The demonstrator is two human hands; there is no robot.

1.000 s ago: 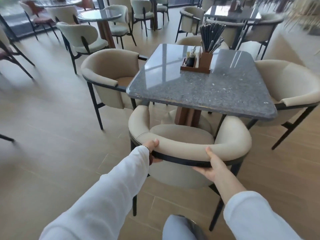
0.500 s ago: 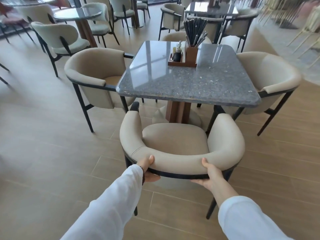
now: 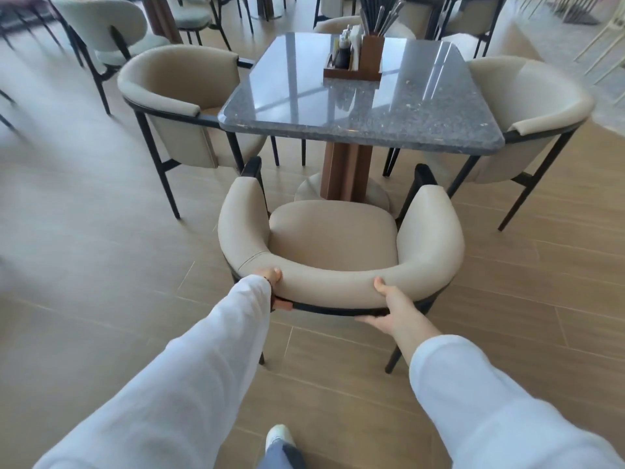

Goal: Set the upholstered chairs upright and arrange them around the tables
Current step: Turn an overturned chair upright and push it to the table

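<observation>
A beige upholstered chair (image 3: 334,238) with a black frame stands upright on the floor in front of me, its open side facing a square grey stone table (image 3: 365,103). My left hand (image 3: 274,282) grips the left part of its curved backrest. My right hand (image 3: 389,306) holds the backrest's right part, fingers under the black rail. The chair's seat lies short of the table's near edge. Two matching chairs stand at the table, one on the left (image 3: 176,96) and one on the right (image 3: 527,106). A fourth chair back (image 3: 334,25) shows behind the table.
A wooden caddy (image 3: 358,62) with chopsticks and bottles sits on the table's far side. The table's brown pedestal (image 3: 345,170) stands just beyond the held chair. More chairs (image 3: 111,32) and tables fill the back. Wood-look floor (image 3: 84,265) lies open to the left. My shoe (image 3: 279,438) shows at the bottom.
The chair has come back toward me, away from the table; earlier its seat was under the table edge. Both hands kept their hold on the backrest.
</observation>
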